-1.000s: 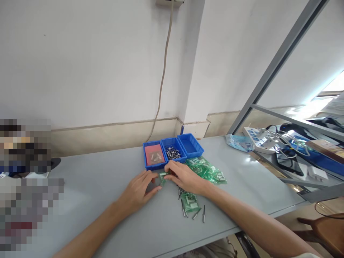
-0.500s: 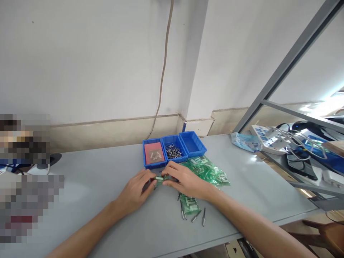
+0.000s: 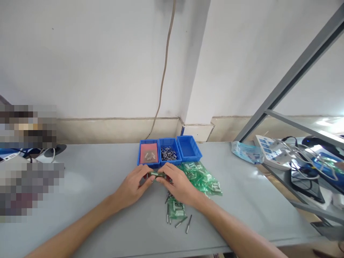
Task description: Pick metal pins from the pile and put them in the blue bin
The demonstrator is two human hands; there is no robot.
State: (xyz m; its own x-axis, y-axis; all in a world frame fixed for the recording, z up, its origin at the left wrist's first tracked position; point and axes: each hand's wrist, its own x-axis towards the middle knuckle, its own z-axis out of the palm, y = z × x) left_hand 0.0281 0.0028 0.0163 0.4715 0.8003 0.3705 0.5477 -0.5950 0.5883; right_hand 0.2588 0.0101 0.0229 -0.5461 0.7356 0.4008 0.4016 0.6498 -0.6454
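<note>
Just in front of the blue bins, my left hand (image 3: pixel 132 187) and my right hand (image 3: pixel 180 186) pinch a small green plastic bag (image 3: pixel 156 174) from its two ends. A pale part shows through the film; my fingers hide the bag's ends. Beyond the hands, a blue bin of metal pins (image 3: pixel 168 154) stands beside a bin with a pink sheet (image 3: pixel 145 148) and a clear bag of small pale pieces. Another small green bag (image 3: pixel 176 210) lies by my right wrist, with several loose metal pins (image 3: pixel 189 224) around it.
A third blue bin (image 3: pixel 189 147) stands at the right of the row. Several green bags (image 3: pixel 202 177) are heaped before it. Farther right are a blue plastic wrapper (image 3: pixel 246 152), a power strip (image 3: pixel 271 154) with cables, and a slanting metal frame (image 3: pixel 285 77). A blurred-out area lies at left.
My hands have drawn slightly closer together around the green bag, which shows less loose film. The camera view has shifted a little; the bins and the heap look unmoved.
</note>
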